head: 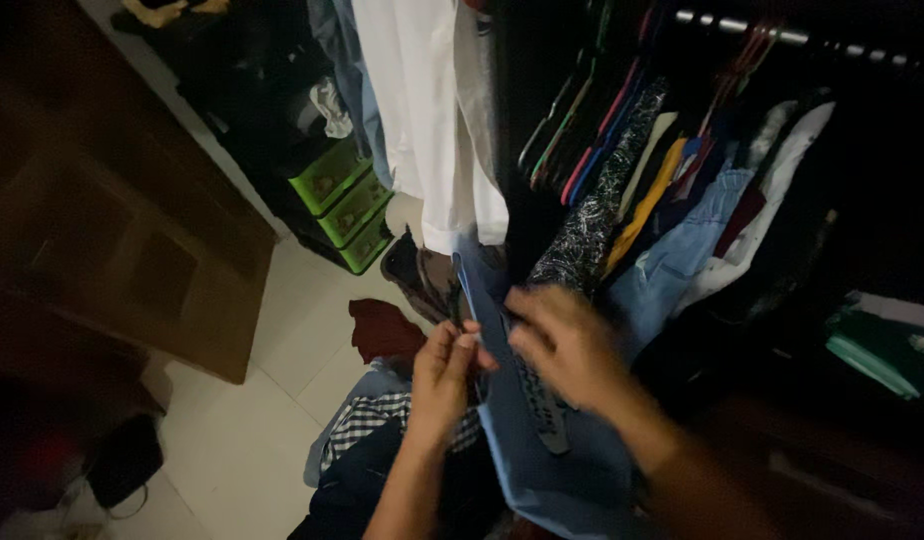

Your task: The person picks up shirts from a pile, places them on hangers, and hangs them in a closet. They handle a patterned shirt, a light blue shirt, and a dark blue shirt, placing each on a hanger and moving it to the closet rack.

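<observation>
A blue denim garment (542,450) hangs in front of me, held up between both hands. My left hand (444,375) pinches its left edge near a thin dark hanger arm (465,290). Over the garment's top my right hand (564,340) has its fingers curled into the cloth; it is blurred. A patterned strip (542,410) runs down the front of the garment below my hands.
Many clothes hang on a rail (752,30) at the upper right, with a white shirt (432,110) to their left. Green drawers (347,195) stand by the wall. A pile of clothes (377,425) lies on the white tile floor (242,440). A wooden door (132,230) is at left.
</observation>
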